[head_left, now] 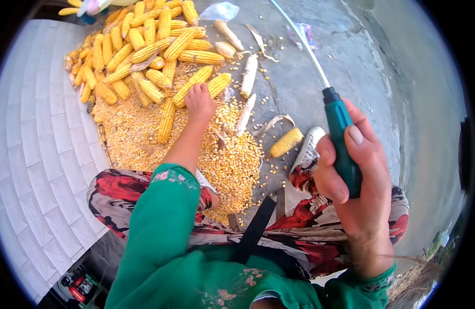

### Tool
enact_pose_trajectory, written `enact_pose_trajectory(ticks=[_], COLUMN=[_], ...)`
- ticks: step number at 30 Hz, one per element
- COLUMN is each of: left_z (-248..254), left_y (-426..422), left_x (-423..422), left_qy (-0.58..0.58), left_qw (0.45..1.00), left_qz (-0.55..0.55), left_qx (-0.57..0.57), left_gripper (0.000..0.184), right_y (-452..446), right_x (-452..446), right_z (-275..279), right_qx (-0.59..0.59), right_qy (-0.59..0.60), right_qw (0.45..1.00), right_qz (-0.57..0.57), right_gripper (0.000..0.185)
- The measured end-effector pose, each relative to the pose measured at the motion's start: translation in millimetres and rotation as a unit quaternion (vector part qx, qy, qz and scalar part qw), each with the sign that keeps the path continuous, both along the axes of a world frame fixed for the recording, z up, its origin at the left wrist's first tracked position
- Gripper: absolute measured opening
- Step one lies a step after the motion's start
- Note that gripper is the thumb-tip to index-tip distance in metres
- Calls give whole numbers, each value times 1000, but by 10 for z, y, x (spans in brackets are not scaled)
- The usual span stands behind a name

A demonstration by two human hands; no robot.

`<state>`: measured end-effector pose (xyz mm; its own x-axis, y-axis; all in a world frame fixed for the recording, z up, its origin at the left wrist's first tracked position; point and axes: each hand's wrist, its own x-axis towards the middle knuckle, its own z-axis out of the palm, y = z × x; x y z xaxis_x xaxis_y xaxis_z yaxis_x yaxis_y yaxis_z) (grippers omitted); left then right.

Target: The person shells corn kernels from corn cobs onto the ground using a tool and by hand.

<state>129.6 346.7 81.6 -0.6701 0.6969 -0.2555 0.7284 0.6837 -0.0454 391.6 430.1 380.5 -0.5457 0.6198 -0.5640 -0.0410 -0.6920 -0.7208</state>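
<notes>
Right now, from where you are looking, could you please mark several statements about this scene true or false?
1. The right hand holds a green-handled tool. True.
2. The left hand is bare of anything to touch, apart from all the corn. False: its fingers are on a yellow cob.
3. A lone cob lies beside the right shoe. True.
4. The tool's shaft is stuck into the loose kernels. False: it points away from them, over the grey floor.
5. Pale, bare cobs lie to the right of the corn pile. True.
</notes>
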Motion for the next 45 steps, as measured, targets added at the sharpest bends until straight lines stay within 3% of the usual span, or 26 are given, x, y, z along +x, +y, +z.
enact_pose_trajectory(ticks=[2, 6, 12, 15, 16, 19, 24, 26, 28, 31, 33, 35, 37, 38, 40, 41, 43, 45], left_z=[39, -170, -152, 10, 9, 53, 76, 459, 542, 556, 470, 375, 272, 225, 123, 87, 172, 107], left_y=[10, -199, -238, -371, -417, -400, -371, -286, -299, -339, -384, -490, -616, -717, -857, -860, -857, -965], left_x=[-62, -62, 66, 122, 139, 239, 59, 65, -110, -426, -688, -910, -1117, -1219, -1367, -1408, -1436, -1534], left_qy=[-15, 25, 9, -176, -171, -285, -370, -426, -500, -477, -322, -180, -52, -56, 91, 86, 90, 112], left_qw=[998, 998, 998, 978, 978, 910, 863, 837, 804, 825, 889, 905, 940, 940, 987, 987, 995, 992], left_qz=[34, -60, -54, 85, 90, 214, 164, 224, 217, 249, 251, 275, 248, 247, 18, 17, -28, -58], left_qx=[-43, 25, 30, 69, 76, 211, 302, 261, 237, 172, 209, 269, 230, 228, 135, 136, -12, -19], left_gripper=[50, 51, 56, 66, 66, 63, 50, 47, 47, 46, 37, 30, 31, 31, 44, 44, 52, 54], right_y=[0, -14, 19, -87, -92, -40, -62, -78, -95, -94, -100, -122, -110, -109, -101, -96, -81, -74], right_x=[-8, -2, 19, 44, 38, 10, 11, 43, 61, 43, 22, -22, -72, -88, -118, -136, -185, -236], right_z=[22, 29, 20, -6, -14, -21, -45, -86, -103, -132, -108, -59, -56, -59, -53, -55, -80, -93], right_qx=[5, 9, 20, 44, 50, 62, 85, 74, 72, 65, 66, 54, 41, 31, 26, 19, 13, 6], right_qy=[6, 19, 71, 80, 77, 62, 53, 48, 38, 41, 45, 29, 23, 24, 11, 0, -6, -7], right_qw=[1000, 1000, 997, 996, 996, 996, 994, 995, 996, 996, 996, 997, 998, 998, 998, 998, 998, 998], right_qz=[-7, -13, 2, 12, 14, 24, 43, 40, 41, 39, 37, 47, 47, 48, 50, 54, 54, 58], right_gripper=[40, 40, 39, 38, 38, 38, 38, 38, 38, 38, 38, 40, 40, 40, 40, 40, 41, 41])
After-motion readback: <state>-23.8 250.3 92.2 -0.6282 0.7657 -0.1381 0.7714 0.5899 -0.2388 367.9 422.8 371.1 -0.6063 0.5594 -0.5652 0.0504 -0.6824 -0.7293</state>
